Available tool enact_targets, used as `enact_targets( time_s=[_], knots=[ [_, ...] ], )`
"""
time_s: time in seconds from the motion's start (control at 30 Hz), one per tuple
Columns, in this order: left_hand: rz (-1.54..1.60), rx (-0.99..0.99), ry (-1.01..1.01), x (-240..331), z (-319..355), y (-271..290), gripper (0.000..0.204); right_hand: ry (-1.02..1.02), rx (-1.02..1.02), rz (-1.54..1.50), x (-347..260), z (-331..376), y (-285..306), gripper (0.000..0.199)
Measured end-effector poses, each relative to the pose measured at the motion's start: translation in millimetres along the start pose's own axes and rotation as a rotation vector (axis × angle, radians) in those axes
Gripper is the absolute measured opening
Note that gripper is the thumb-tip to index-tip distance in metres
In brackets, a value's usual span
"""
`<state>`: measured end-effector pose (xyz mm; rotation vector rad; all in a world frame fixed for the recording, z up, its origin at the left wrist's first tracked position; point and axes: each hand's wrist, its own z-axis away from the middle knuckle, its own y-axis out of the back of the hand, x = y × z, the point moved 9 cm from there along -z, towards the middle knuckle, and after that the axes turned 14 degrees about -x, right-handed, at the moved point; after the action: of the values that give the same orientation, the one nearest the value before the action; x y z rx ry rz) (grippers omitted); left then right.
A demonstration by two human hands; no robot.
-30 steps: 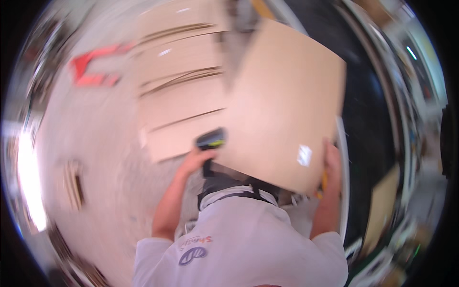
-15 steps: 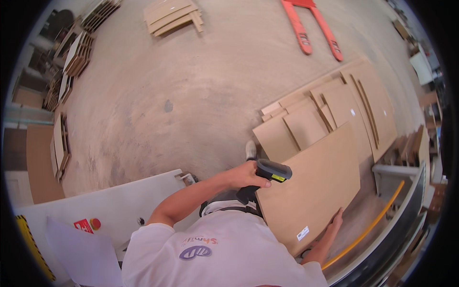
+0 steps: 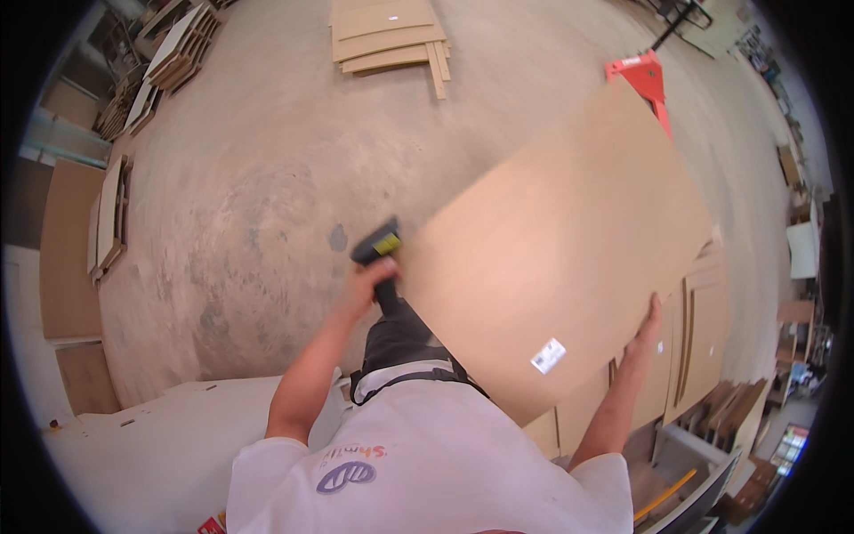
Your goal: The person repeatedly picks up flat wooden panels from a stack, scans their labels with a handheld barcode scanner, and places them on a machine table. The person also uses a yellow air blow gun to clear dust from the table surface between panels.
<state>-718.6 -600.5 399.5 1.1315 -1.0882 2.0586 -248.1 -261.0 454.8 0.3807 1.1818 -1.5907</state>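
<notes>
In my left hand [image 3: 370,281] is a dark handheld barcode scanner [image 3: 377,242] with a yellow label, my fingers wrapped round its grip. A large flat brown board [image 3: 560,240] slants across the space in front of me. On its near part sits a small white printed label [image 3: 549,356]. My right hand [image 3: 647,327] grips the board's right edge, with part of the fingers hidden beneath it. The left hand is right beside the board's left edge; whether it touches the board I cannot tell.
Under and beyond the held board lie more brown boards [image 3: 703,329]. A red pallet jack [image 3: 642,78] stands at the far right, and a board stack [image 3: 387,36] lies at the far middle. White machine panels [image 3: 205,427] are near left; a yellow bar [image 3: 667,495] is near right.
The held board has been raised and swung forward, now hiding much of the boards behind it. My left hand has moved left with the scanner. The view has shifted, showing more of the pallet jack.
</notes>
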Motion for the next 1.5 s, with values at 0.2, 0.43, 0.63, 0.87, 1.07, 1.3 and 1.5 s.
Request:
enact_targets(
  time_s=[0.2, 0.43, 0.63, 0.87, 1.07, 1.3, 1.5],
  knots=[
    [0.399, 0.413, -0.110, 50.3, -177.9, 222.0, 0.037, -0.168, -0.416, 0.184, 143.1, -250.2, -235.3, 0.035],
    [0.616, 0.466, 0.138, 29.6, -260.1, 366.8, 0.035, -0.293, -0.298, 0.150, 359.0, -381.4, -457.1, 0.035],
    [0.524, 0.735, 0.029, 90.1, -259.9, 461.6, 0.038, -0.392, -0.199, 0.142, 436.0, -516.0, -561.9, 0.030],
    [0.621, 1.157, 0.210, 98.9, -291.7, 523.2, 0.036, -0.430, -0.155, 0.055, 544.3, -748.7, -684.6, 0.029],
    [0.544, 0.933, 0.500, 118.7, -447.6, 520.6, 0.033, -0.481, -0.191, 0.018, 635.5, -920.4, -802.0, 0.032],
    [0.430, 0.838, 0.652, 208.6, -595.1, 501.7, 0.028, -0.648, -0.006, 0.144, 738.0, -1016.9, -805.5, 0.044],
    [0.462, 0.858, 0.825, 213.2, -576.5, 501.9, 0.044, -0.647, -0.004, 0.249, 776.4, -1054.6, -775.6, 0.040]
  ],
)
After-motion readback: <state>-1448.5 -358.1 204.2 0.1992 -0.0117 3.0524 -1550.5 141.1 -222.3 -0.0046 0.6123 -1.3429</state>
